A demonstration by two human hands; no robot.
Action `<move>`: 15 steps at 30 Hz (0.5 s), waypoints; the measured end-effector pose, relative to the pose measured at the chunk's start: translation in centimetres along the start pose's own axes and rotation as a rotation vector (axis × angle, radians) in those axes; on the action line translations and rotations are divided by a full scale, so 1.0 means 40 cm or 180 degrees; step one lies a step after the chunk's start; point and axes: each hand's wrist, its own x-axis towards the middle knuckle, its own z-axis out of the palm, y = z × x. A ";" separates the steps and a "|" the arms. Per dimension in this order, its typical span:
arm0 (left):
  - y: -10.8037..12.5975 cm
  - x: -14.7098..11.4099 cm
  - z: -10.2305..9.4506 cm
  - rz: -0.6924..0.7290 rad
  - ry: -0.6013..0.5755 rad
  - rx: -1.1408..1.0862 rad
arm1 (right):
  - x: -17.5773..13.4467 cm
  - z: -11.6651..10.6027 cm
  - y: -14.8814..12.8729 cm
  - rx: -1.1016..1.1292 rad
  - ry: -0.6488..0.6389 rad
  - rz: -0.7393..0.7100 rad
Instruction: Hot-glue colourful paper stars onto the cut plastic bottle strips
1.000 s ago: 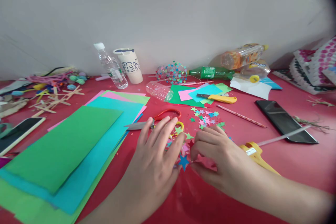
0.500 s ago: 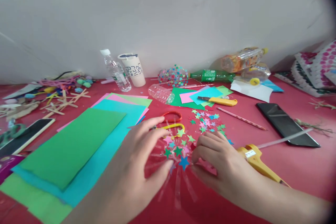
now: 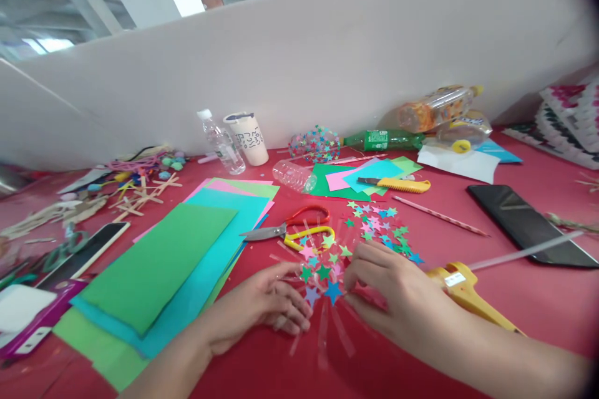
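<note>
Our left hand (image 3: 266, 307) moved lower in frame; right hand (image 3: 388, 283) also curls, grips unclear; centre stars (image 3: 323, 272) seem placed, loose stars (image 3: 374, 223) remain.

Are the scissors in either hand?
No, the scissors lie on the red table, apart from both the left hand and the right hand.

The head camera looks forward and down from close behind the left hand (image 3: 266, 302) and right hand (image 3: 388, 280), across the table (image 3: 360, 374) toward the wall (image 3: 327, 62).
</note>
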 end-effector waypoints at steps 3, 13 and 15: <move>0.017 0.011 0.026 -0.0140 -0.0364 -0.0448 | 0.000 -0.001 0.004 0.0016 0.0038 0.0021; 0.011 0.046 0.064 0.0061 -0.0430 -0.1232 | -0.008 -0.011 0.010 0.0050 0.0077 -0.0031; 0.019 0.051 0.068 0.0212 -0.0269 -0.1306 | -0.007 -0.025 0.004 0.0004 0.0217 -0.0104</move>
